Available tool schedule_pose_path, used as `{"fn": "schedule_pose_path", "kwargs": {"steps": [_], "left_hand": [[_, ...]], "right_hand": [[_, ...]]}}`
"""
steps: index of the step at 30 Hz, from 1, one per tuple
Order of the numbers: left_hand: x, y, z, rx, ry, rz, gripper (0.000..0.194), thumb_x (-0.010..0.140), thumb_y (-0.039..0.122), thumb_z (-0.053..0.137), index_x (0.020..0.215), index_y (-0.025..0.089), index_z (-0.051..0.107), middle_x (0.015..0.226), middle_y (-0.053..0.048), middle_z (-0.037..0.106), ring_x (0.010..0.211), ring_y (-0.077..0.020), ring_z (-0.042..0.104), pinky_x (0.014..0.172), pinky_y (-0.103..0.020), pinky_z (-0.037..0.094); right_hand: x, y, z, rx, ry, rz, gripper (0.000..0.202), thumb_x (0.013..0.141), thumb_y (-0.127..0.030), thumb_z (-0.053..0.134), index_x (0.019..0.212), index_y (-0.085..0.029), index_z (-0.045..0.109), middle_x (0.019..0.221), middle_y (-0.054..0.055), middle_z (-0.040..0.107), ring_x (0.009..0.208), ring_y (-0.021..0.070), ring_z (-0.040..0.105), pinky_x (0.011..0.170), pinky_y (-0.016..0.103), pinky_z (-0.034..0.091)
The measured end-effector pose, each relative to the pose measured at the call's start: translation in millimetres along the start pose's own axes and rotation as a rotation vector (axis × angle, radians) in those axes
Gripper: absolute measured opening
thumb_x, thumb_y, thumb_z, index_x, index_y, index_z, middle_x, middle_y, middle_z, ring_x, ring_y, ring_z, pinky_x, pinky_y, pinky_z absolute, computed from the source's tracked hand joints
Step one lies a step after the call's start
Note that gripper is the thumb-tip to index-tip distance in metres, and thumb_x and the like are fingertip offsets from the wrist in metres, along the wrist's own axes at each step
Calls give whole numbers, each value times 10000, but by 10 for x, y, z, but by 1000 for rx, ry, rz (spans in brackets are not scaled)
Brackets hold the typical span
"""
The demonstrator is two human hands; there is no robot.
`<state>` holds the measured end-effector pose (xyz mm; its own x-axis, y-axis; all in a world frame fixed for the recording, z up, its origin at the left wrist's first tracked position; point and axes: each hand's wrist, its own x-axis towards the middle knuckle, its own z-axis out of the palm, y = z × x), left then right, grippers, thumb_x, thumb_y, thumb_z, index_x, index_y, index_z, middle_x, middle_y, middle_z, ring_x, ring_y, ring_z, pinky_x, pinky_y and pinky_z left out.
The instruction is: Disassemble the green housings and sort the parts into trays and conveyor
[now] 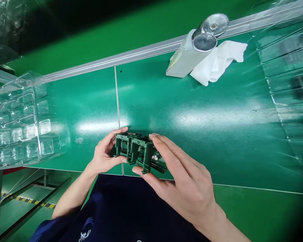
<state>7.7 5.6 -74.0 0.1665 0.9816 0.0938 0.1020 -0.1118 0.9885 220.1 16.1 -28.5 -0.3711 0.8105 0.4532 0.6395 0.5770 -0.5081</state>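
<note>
A dark green plastic frame part, with upright walls and open bays, is held level above the front edge of the table, close to my body. My left hand is closed on its left end, thumb low in front and fingers behind. Around the right end curves my right hand, fingertips on the top and thumb underneath. A few slim rails and a small pale piece show inside the right bay. My right fingers hide part of that end.
On the green table a white bottle with a metal dish top stands at the back beside crumpled white paper. Clear plastic trays lie at the left; another clear tray holds dark parts at the right.
</note>
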Motion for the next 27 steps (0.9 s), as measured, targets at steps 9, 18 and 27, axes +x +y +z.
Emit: {"fn": "schedule_pose_path", "kwargs": {"steps": [9, 18, 27], "left_hand": [[81, 485, 9, 795, -7, 453, 847, 778, 401, 748, 1481, 158, 342, 1153, -172, 658, 1090, -312, 614, 920, -469, 538], [106, 789, 64, 1031, -95, 435, 867, 805, 459, 705, 1493, 112, 307, 1039, -173, 660, 968, -307, 632, 817, -436, 553], [129, 565, -18, 711, -83, 284, 738, 797, 327, 745, 1429, 169, 398, 1244, -156, 627, 1183, -251, 597, 990, -375, 541]], "right_hand": [[-164, 228, 226, 706, -83, 292, 602, 891, -480, 610, 1391, -223, 395, 1327, 151, 585, 1253, 262, 565, 973, 419, 561], [-298, 207, 367, 1050, -78, 395, 636, 878, -521, 606, 1399, -251, 361, 1376, 146, 552, 1308, 252, 512, 1001, 416, 529], [-261, 112, 217, 905, -131, 494, 658, 883, -354, 646, 1458, -303, 331, 1445, 107, 477, 1340, 269, 473, 1042, 428, 505]]}}
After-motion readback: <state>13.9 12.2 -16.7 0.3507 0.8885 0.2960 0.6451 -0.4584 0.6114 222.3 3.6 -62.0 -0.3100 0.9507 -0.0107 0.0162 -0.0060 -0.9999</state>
